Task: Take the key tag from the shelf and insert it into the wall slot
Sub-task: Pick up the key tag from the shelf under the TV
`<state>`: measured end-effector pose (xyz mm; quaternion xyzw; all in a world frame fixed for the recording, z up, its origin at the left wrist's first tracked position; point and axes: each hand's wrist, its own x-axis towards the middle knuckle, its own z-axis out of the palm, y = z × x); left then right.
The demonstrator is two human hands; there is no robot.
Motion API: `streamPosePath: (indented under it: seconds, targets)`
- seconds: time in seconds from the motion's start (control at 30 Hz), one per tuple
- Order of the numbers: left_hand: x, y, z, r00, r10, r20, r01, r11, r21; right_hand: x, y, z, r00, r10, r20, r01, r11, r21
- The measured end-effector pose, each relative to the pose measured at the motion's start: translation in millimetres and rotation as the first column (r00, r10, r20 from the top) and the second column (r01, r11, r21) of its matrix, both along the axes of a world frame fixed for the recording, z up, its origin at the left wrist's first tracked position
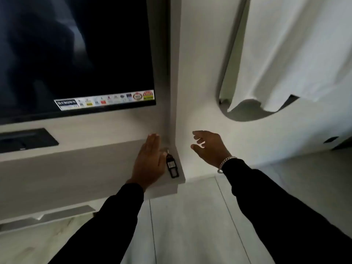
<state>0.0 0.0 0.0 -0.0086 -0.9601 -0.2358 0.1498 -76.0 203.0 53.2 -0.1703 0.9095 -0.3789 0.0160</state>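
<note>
1 key tag [172, 166] (on shelf [76, 168]) just beside flat left hand [149, 161]

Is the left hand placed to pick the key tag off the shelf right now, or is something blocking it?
Probably yes. The left hand lies flat and open on the shelf, with the key tag right beside its thumb edge and nothing lying between them. The right hand hovers apart, off to the side.

Hotel room: wall television [76, 54], curtain [295, 54]
</note>
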Motion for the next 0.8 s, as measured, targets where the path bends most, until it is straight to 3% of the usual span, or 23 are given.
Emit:
streamPosePath:
  seconds: [0.13, 0.2, 0.33, 0.57, 0.8]
  targets:
    - [1, -15, -54, 0.952, 0.115, 0.282, -0.111, 0.993, -0.032, 3, -21, -52, 0.992, -0.008, 0.126, 0.001, 0.998, 0.055]
    - [3, -16, -74, 0.929, 0.143, 0.340, -0.128, 0.989, -0.068, 3, -28, -74, 0.990, -0.019, 0.142, 0.009, 0.997, 0.077]
    - [2, -17, -98, 0.935, 0.185, 0.301, -0.122, 0.969, -0.216, -1, -46, -100, 0.992, -0.041, 0.116, 0.030, 0.995, 0.095]
    - [-11, -18, -105, 0.928, 0.210, 0.306, -0.132, 0.958, -0.256, -8, -73, -120, 0.991, -0.039, 0.130, 0.006, 0.969, 0.246]
    - [-12, -18, -105, 0.927, 0.218, 0.305, -0.140, 0.956, -0.258, -13, -73, -110, 0.946, -0.167, 0.279, 0.145, 0.985, 0.098]
